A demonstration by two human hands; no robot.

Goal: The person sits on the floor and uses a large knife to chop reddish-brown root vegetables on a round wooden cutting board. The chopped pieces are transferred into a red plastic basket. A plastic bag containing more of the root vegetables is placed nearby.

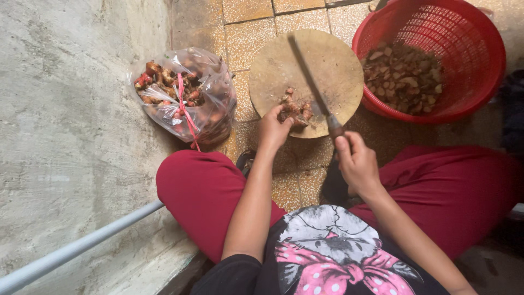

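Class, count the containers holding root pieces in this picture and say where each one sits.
2. A clear plastic bag of whole roots lies left of the round chopping board; a red basket of cut slices stands to its right.

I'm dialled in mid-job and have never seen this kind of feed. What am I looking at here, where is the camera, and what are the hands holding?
There is no machine: these are a person's two bare hands, filmed by one camera worn on the head and looking down. The person sits on a tiled floor beside a concrete wall. In front lies a round wooden chopping board. The left hand steadies a knobbly brown root on the board. The right hand grips a long knife, its blade lying across the board. Left of the board sits a clear plastic bag of whole roots. To the right, a red basket holds cut pieces.
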